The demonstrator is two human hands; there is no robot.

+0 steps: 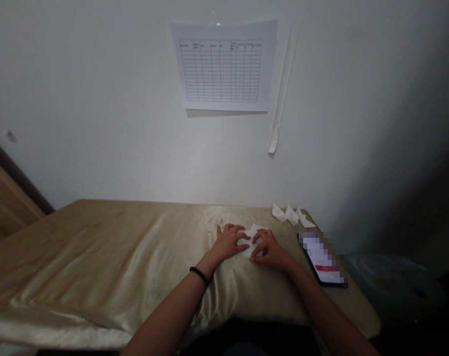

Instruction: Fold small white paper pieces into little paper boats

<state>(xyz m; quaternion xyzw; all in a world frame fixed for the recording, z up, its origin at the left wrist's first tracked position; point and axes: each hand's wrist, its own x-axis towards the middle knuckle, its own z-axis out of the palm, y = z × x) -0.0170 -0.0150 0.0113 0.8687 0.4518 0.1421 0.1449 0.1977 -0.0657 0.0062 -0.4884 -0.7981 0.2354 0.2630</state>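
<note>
Head view. White paper [251, 231] lies just right of centre in the lower half of the frame, between the hands. Left hand [227, 242]: fingers curved, tips at the paper's left side. Right hand [270, 249]: fingers bent over its right side, thumb near the lower edge. Whether either hand pinches or only presses, cannot tell. Placement from both sides probably steadies the sheet against the soft cover.

Three folded paper pieces [292, 215] sit in a row to the upper right of the hands, presumably set aside to leave working room. Phone [320, 259] lies right of the right forearm, screen up, likely for viewing; screen pixelated.

Surface: shiny gold cloth [109, 257], wrinkled lower left. Room: dim; pale wall [98, 123] behind, printed grid sheet [224, 74] at top centre, brown wooden panel [5, 198] at left edge.
</note>
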